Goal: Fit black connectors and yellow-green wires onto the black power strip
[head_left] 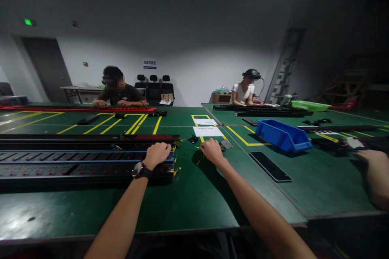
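Note:
My left hand [157, 154], with a watch on its wrist, rests closed on the right end of a long black power strip [75, 164] with blue edging that lies across the green table [194, 198]. A second black strip [85, 141] lies just behind it. My right hand [212, 150] reaches over the table with fingers curled down, next to a small grey plate [226, 144] and a small black part [192, 139]. I cannot tell whether the right hand holds anything.
A blue bin [282, 134] and a flat black cover [270, 166] lie to the right. White paper sheets [207, 131] sit ahead. Two people sit at far tables with a red strip [75, 109] and black strips. Another person's arm [375, 174] shows at the right edge.

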Demonstrator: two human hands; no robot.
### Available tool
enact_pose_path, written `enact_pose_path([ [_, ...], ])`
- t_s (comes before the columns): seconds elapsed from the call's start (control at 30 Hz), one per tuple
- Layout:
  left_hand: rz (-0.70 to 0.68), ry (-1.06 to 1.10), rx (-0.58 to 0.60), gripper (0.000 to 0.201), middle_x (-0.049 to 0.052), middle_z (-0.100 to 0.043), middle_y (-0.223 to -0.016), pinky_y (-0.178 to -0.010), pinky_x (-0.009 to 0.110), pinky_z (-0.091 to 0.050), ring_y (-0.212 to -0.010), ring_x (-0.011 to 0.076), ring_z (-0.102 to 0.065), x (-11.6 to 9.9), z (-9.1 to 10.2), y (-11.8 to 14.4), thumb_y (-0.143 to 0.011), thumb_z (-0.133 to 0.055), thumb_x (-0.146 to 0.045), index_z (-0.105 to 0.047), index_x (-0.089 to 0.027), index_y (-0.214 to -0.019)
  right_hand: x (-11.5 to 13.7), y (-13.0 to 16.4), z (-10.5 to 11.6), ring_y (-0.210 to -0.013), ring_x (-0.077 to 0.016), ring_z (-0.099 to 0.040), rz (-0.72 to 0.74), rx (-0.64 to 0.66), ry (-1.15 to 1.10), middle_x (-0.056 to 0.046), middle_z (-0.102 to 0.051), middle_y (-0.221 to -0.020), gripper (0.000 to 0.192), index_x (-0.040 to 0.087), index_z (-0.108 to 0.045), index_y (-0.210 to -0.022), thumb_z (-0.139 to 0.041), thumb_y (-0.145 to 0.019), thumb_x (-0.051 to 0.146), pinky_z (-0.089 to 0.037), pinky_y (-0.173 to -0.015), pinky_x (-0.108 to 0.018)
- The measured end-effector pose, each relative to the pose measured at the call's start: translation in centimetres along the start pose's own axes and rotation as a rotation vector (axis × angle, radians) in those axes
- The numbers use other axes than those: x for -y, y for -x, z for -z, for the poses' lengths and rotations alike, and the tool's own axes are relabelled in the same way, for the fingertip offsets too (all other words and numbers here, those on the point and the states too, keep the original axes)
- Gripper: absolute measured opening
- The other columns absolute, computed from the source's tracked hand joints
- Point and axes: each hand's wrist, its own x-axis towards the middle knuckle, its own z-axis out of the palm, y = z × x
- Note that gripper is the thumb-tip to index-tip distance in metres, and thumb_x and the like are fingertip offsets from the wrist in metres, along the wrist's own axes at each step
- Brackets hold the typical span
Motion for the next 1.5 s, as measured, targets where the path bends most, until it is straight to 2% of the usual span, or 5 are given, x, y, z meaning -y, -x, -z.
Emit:
enact_pose_path([
  [0.3, -0.044, 0.026, -0.077, 0.054, 0.019, -0.077, -0.107, -0.091, 0.045, -0.053, -0.103, 0.0343, -0.072, -0.7, 0.2, 1.0, -0.103, -0.033, -0.045, -0.078, -0.017, -0.096, -1.3, -0.2, -1.9, -0.099, -0.0318, -0.065, 0.089, -0.01, -0.12, -0.017, -0.076, -0.1, 0.019, 0.018, -0.08, -0.095, -0.061, -0.092, 0.017, -0.043, -0.082, -0.037],
  [0.7, -0.076, -0.019, -0.061, 0.052, 0.016, -0.077, -0.104, -0.089, 0.04, -0.052, -0.099, 0.0306, -0.073, -1.0, 0.8, 1.2, -0.103, -0.031, -0.043, -0.078, -0.019, -0.097, -0.2, 0.1, -0.1, -0.098, -0.0278, -0.068, 0.107, 0.065, -0.055, -0.015, -0.076, -0.095, 0.026, 0.018, -0.079, -0.087, -0.054, -0.095, 0.018, -0.044, -0.085, -0.034],
  [0.93, -0.216, 0.139, -0.157, 0.041, 0.011, -0.077, -0.095, -0.082, 0.031, -0.05, -0.09, 0.0243, -0.072, -2.3, 0.8, 2.0, -0.102, -0.041, -0.04, -0.073, -0.021, -0.088, 0.8, -0.4, -0.6, -0.084, -0.0234, -0.066, 0.127, -0.085, -0.826, -0.008, -0.076, -0.093, 0.025, 0.02, -0.076, -0.091, -0.058, -0.092, 0.038, -0.047, -0.076, -0.032],
  [1.1, -0.412, 0.42, -0.181, 0.022, 0.008, -0.076, -0.106, -0.081, 0.03, -0.052, -0.091, 0.0209, -0.07, -3.6, -0.7, 2.0, -0.096, -0.054, -0.033, -0.068, -0.021, -0.107, 3.7, 0.9, -0.4, -0.07, -0.0166, -0.055, 0.176, 0.05, -1.32, -0.003, -0.065, -0.077, 0.043, 0.018, -0.069, -0.088, -0.066, -0.085, 0.06, -0.042, -0.064, -0.028],
  [1.5, -0.511, 0.615, -0.201, 0.025, 0.007, -0.078, -0.097, -0.08, 0.028, -0.05, -0.085, 0.0179, -0.068, -3.6, -2.0, 1.1, -0.096, -0.059, -0.033, -0.076, -0.016, -0.1, 5.0, 2.0, -1.0, -0.07, -0.0151, -0.058, 0.092, 0.137, -1.575, 0.0, -0.06, -0.08, 0.057, 0.02, -0.058, -0.089, -0.071, -0.076, 0.074, -0.048, -0.065, -0.029],
])
